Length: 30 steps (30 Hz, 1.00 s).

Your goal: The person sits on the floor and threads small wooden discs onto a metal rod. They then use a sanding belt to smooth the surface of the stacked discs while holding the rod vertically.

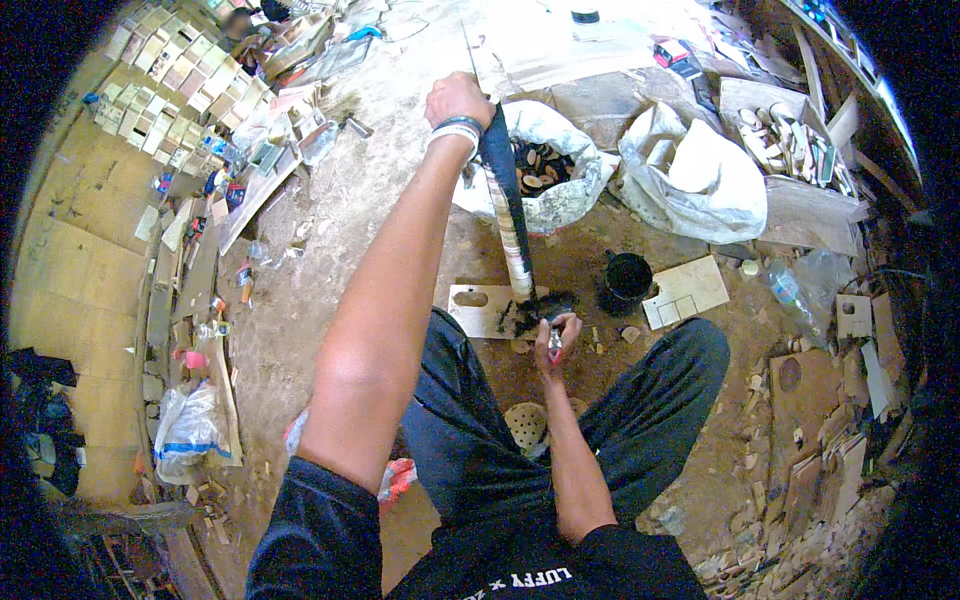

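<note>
My left hand [460,100], arm stretched far forward, is closed round the upper end of a long piece [505,215], dark on one side and pale and streaked on the other. The piece leans nearly upright, its lower end on a pale wooden board [475,311] with an oval hole. Dark loose bits [545,305] are heaped around that end. Between my knees, my right hand [558,338] is closed on a small hand tool [556,345] with metal and red parts. The tool's tip is beside the foot of the long piece; its exact kind is unclear.
Right of the board stand a black cup [627,278] and another marked wooden board [686,292]. Ahead are a white sack [565,185] of cut wooden pieces and a second white sack [700,180]. Stacked blocks [180,70] and scraps lie left; wood scraps [825,470] lie right.
</note>
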Motion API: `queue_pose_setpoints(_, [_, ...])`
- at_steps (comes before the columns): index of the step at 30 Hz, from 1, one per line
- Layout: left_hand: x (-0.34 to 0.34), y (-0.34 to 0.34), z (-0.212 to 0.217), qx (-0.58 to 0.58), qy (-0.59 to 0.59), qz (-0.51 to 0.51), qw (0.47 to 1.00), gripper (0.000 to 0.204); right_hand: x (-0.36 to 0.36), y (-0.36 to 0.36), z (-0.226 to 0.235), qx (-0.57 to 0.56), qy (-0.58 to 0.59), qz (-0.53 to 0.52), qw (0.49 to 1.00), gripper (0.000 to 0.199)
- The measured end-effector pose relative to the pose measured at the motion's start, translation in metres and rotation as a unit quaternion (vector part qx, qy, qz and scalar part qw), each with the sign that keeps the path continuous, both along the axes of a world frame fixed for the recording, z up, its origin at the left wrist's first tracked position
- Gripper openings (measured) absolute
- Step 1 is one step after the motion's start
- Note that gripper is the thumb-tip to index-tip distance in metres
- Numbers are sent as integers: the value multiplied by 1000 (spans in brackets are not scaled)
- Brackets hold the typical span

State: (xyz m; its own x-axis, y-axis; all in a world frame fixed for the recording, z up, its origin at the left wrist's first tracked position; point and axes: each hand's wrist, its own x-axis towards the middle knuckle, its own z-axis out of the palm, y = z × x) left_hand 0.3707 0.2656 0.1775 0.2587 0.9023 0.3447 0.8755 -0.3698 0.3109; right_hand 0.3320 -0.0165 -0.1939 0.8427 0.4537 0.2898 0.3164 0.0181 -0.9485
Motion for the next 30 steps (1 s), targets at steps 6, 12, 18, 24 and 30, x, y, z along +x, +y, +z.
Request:
queue_pose_setpoints(6, [3,0,2,-14,33,-3,999,33,-18,-11,-16,-6,-17,247,969,25])
queue_pose_setpoints(12, [-4,10,-6,32,41,-35,998,26,19,-1,-5,-6,24,-42,999,29])
queue_pose_setpoints(18, [-11,25,-11,17,23,-101,994,14,5,-25,25,0,75,279,957,29])
queue_pose_setpoints(24, [-23,29,-15,-1,-29,-134,991,13,19,-3,22,4,-12,83,996,26])
queue_pose_setpoints(30, [-22,34,-23,50,-23,-191,980,5,8,-6,-13,-93,-93,248,960,6])
